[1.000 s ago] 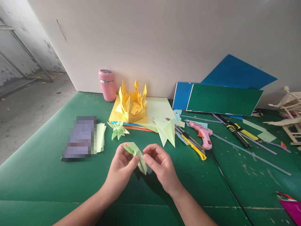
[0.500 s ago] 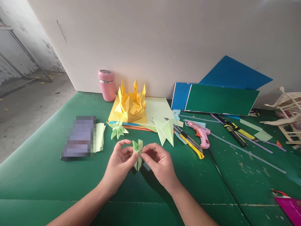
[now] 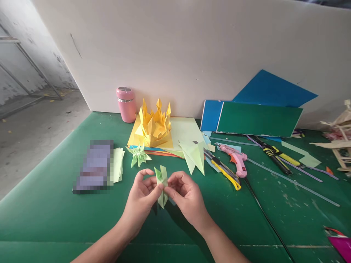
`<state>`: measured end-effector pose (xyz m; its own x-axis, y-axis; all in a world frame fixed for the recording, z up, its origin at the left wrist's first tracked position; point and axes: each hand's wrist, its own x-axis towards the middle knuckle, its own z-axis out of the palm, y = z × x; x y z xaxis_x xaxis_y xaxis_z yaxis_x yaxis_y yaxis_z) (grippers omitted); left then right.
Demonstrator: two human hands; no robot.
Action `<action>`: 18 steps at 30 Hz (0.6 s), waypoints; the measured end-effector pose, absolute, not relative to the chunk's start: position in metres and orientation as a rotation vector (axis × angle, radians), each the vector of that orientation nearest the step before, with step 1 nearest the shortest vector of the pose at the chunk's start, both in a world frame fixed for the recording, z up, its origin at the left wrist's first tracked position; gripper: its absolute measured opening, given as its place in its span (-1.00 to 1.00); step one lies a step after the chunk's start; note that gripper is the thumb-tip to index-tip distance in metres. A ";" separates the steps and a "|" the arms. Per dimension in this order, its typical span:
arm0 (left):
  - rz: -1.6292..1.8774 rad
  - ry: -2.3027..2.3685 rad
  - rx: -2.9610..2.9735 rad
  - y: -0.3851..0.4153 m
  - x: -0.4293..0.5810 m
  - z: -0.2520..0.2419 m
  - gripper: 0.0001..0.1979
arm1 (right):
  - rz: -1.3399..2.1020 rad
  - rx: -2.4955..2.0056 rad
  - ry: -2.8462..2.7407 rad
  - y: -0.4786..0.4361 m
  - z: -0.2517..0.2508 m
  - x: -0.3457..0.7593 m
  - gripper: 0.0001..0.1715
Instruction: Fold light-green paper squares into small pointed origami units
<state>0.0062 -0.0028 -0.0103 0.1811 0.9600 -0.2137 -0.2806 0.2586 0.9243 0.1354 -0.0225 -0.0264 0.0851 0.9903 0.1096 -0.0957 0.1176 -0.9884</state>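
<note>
Both my hands hold a small folded light-green paper piece [image 3: 161,182] upright above the green table [image 3: 55,204]. My left hand [image 3: 142,197] pinches its left side with thumb and fingers. My right hand [image 3: 185,195] pinches its right side. Just beyond lies a finished light-green paper flower [image 3: 138,155]. Further back a yellow folded paper crown [image 3: 154,124] stands on a stack of coloured sheets. A pointed light-green folded shape [image 3: 194,155] lies to the right of my hands.
A pink flask [image 3: 126,104] stands by the white wall. A yellow utility knife [image 3: 225,170], a pink glue gun [image 3: 236,159] with black cord, a screwdriver [image 3: 274,153] and thin strips lie right. Blue and green boards [image 3: 257,117] lean on the wall. Small green sheets [image 3: 118,164] lie left.
The folded green piece has been turned from lying slanted between my hands to standing upright, and both hands now pinch it closer together. The view has tilted down slightly.
</note>
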 end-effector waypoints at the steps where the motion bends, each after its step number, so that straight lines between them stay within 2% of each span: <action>1: 1.057 0.986 0.882 -0.002 0.006 -0.010 -0.56 | 1.109 -1.094 -1.132 -0.023 -0.026 0.136 -0.87; 11: 1.032 1.000 0.956 0.001 0.006 -0.005 -0.58 | 0.852 -1.186 -1.202 -0.024 -0.025 0.138 -0.92; 18: 0.991 1.014 1.003 0.000 0.003 -0.004 -0.67 | 0.604 -1.166 -1.375 -0.024 -0.021 0.141 -0.90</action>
<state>0.0030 0.0005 -0.0043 0.2235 0.9556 -0.1920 -0.1693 0.2321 0.9578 0.1409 -0.0238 -0.0208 0.1737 0.8880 0.4258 0.2872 0.3679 -0.8844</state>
